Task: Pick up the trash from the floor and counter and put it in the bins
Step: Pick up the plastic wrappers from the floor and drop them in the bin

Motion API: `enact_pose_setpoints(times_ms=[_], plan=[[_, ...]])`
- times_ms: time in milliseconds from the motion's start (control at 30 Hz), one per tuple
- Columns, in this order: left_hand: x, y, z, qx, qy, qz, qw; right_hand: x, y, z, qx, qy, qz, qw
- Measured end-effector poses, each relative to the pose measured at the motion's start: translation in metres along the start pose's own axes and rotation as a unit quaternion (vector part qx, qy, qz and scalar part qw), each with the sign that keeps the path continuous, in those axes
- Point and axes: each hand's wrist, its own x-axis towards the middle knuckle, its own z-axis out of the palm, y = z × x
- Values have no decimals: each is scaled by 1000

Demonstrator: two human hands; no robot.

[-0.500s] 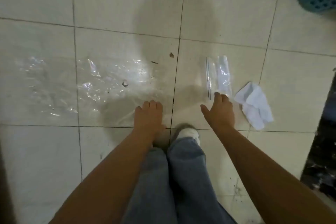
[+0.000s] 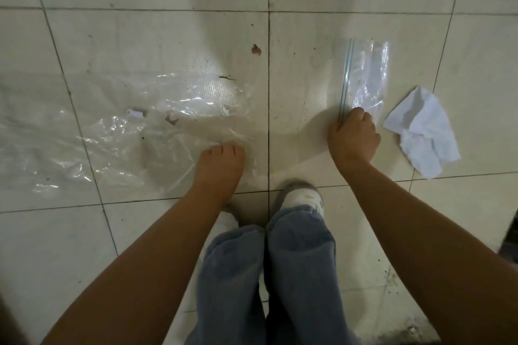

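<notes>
**A tiled indoor floor, room type unclear**

Large pale glossy floor tiles [image 2: 157,39] with dark grout lines are filling the view, scuffed and speckled with dirt. Litter is lying about: a clear plastic sheet [image 2: 92,134], a zip bag [image 2: 364,75], crumpled white paper [image 2: 423,131]. Nothing is showing which kind of room this is.

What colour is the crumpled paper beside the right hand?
White crumpled paper, seen in the head view.

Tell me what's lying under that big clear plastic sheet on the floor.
Through the clear plastic sheet the tile floor shows, plus a few small pale scraps; whether they're under or on it is unclear. The left hand hides its near edge.
</notes>
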Motion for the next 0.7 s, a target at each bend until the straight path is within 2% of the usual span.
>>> enact_pose_setpoints(times_ms=[133,267,367,433,567,633,700], plan=[[4,2,-3,26,-24,24,999,6,0,-5,28,-10,14,999],[-6,4,-17,11,-35,6,999,-9,2,-21,44,-26,-7,999],[-34,2,-46,-63,21,-25,997,-37,6,-49,75,-32,-40,996],[-62,2,-74,-85,117,-22,989,-61,10,-77,103,-38,-54,992],[-131,0,-135,-154,185,14,970,-113,19,-155,168,-73,-44,982],[-175,8,-192,-190,178,27,965,-138,23,-204,211,-73,-38,974],[-208,15,-241,-259,207,4,944,-162,27,-259,239,-55,-47,968]])
